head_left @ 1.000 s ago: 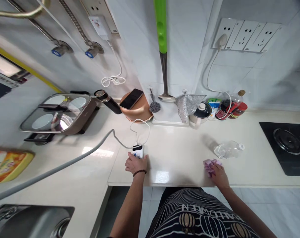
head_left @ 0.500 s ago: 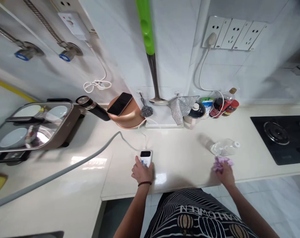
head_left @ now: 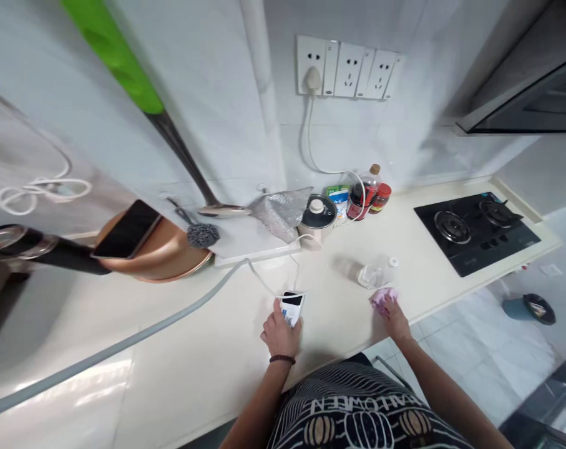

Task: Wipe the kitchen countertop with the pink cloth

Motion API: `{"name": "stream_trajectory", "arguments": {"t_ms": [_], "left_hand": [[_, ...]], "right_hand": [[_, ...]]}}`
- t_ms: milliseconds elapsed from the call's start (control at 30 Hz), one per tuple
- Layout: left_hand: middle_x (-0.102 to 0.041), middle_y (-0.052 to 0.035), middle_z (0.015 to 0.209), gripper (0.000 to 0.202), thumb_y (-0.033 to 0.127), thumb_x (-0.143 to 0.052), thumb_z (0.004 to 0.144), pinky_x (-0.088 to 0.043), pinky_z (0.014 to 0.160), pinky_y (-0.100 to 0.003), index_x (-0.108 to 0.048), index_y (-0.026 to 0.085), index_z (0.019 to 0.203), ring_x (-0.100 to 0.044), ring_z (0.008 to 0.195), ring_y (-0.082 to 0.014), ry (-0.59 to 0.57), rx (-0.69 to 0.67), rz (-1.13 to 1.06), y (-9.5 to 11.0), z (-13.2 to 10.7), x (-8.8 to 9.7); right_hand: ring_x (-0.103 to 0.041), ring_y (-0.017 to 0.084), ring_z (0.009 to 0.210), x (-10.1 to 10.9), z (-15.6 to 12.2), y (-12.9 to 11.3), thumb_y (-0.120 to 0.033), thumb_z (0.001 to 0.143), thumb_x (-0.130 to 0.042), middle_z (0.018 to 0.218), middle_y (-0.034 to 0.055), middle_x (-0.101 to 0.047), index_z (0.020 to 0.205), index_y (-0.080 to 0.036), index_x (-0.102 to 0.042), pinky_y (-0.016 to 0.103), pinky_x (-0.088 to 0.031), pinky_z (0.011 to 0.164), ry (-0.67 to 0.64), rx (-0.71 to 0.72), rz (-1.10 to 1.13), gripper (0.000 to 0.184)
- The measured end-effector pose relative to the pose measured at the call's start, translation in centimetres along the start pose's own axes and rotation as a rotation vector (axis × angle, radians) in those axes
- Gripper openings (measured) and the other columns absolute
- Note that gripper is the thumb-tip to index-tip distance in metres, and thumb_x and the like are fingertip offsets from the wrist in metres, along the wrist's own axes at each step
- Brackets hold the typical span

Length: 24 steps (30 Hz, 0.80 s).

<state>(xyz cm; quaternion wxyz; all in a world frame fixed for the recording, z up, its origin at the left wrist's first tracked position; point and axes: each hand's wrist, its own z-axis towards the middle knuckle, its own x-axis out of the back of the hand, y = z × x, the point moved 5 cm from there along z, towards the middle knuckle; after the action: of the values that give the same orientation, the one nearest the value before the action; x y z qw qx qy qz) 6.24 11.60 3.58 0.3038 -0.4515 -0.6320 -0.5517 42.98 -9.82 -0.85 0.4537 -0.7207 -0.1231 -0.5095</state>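
**Left hand (head_left: 281, 333) held a white device (head_left: 291, 310); right hand (head_left: 395, 321) had a pink cloth (head_left: 383, 300)**

The person's left hand was closed narrowly around the near part of the white device, with the dark panel at the device's far end showing beyond the fingers. Whether the device lay flat or was slightly raised could not be told. A grey cable (head_left: 170, 318) came from the far left of this grip, bent beyond it and ran thinly to the device's far end. A beaded bracelet (head_left: 283, 359) circled the wrist just behind the grip.

Well to the right of that grip, the right hand had its fingers gathered on the crumpled pink cloth, which sat against the pale counter (head_left: 208, 355) at the fingertips; how tightly they closed could not be told. Just beyond the cloth, a clear plastic bottle (head_left: 375, 274) lay on its side, its white cap pointing right. Farther right of the right-hand grip was a black hob (head_left: 474, 231).

Straight beyond the left grip, near the wall, stood a small lidded pot (head_left: 318, 218), with a red-lidded jar (head_left: 380, 197) to the pot's right. Beyond the left grip and to its left, a dark phone (head_left: 129, 229) rested on a copper-coloured pot (head_left: 170, 252), and a black flask (head_left: 43, 248) lay tilted farther left.
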Motion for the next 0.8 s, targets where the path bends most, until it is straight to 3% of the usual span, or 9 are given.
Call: {"name": "stream_trajectory", "arguments": {"t_ms": [133,233,333,467,567,667,800], "left_hand": [[-0.061,-0.0188,0.134,0.085,0.042,-0.060,0.093,-0.042,0.104,-0.051,-0.026,0.016,0.167,-0.055,0.123,-0.0353,0.027,-0.013,0.008,2.0,-0.2,-1.1],[-0.060,-0.0191,0.134,0.085,0.041,-0.060,0.093,-0.041,0.104,-0.050,-0.027,0.016,0.167,-0.055,0.123,-0.0353,0.046,0.028,0.010,3.6,-0.4,-1.9],[-0.061,-0.0195,0.134,0.084,0.040,-0.059,0.093,-0.041,0.105,-0.051,-0.027,0.016,0.167,-0.055,0.123,-0.0357,0.061,0.088,0.020,5.1,-0.7,-2.4],[-0.060,-0.0207,0.135,0.083,0.041,-0.057,0.093,-0.040,0.105,-0.053,-0.026,0.015,0.166,-0.054,0.123,-0.0366,0.085,0.158,0.039,6.7,-1.0,-2.8],[-0.060,-0.0220,0.138,0.084,0.041,-0.056,0.093,-0.039,0.106,-0.053,-0.024,0.013,0.166,-0.054,0.125,-0.0372,0.089,0.199,0.045,7.3,-1.2,-2.9],[-0.059,-0.0226,0.138,0.085,0.041,-0.055,0.093,-0.040,0.107,-0.054,-0.024,0.012,0.166,-0.054,0.126,-0.0377,0.098,0.239,0.056,7.6,-1.2,-2.9],[-0.060,-0.0229,0.138,0.083,0.039,-0.057,0.092,-0.040,0.108,-0.054,-0.028,0.012,0.165,-0.054,0.127,-0.0379,0.106,0.263,0.068,7.9,-1.2,-3.0]], "right_hand": [[-0.060,0.030,0.138,5.1,3.4,7.2,-0.017,0.084,-0.049,0.133,0.0149,-0.072,0.118,-0.021,-0.075,0.051,-0.047,0.119,0.144,-0.159,-0.039,0.043],[-0.066,0.029,0.129,6.5,5.6,10.0,-0.015,0.081,-0.048,0.130,0.0144,-0.072,0.135,-0.022,-0.069,0.046,-0.053,0.110,0.236,-0.194,-0.040,0.058],[-0.061,0.029,0.138,5.0,6.1,9.3,-0.016,0.086,-0.045,0.138,0.0118,-0.070,0.141,-0.027,-0.065,0.046,-0.053,0.110,0.211,-0.043,-0.035,0.060],[-0.044,0.031,0.155,1.0,4.2,6.1,-0.016,0.094,-0.041,0.154,0.0113,-0.062,0.140,-0.023,-0.068,0.053,-0.050,0.118,-0.007,0.308,-0.054,0.054],[-0.041,0.031,0.156,0.1,3.6,5.9,-0.016,0.096,-0.039,0.156,0.0115,-0.061,0.143,-0.023,-0.067,0.057,-0.050,0.118,-0.103,0.487,-0.057,0.056],[-0.044,0.031,0.154,2.4,6.2,8.6,-0.019,0.097,-0.037,0.153,0.0110,-0.063,0.143,-0.025,-0.068,0.059,-0.047,0.119,-0.086,0.519,-0.095,0.056],[-0.050,0.034,0.148,8.5,13.4,15.3,-0.019,0.093,-0.034,0.148,0.0153,-0.065,0.147,-0.024,-0.065,0.061,-0.038,0.121,-0.010,0.337,-0.228,0.062]]}}
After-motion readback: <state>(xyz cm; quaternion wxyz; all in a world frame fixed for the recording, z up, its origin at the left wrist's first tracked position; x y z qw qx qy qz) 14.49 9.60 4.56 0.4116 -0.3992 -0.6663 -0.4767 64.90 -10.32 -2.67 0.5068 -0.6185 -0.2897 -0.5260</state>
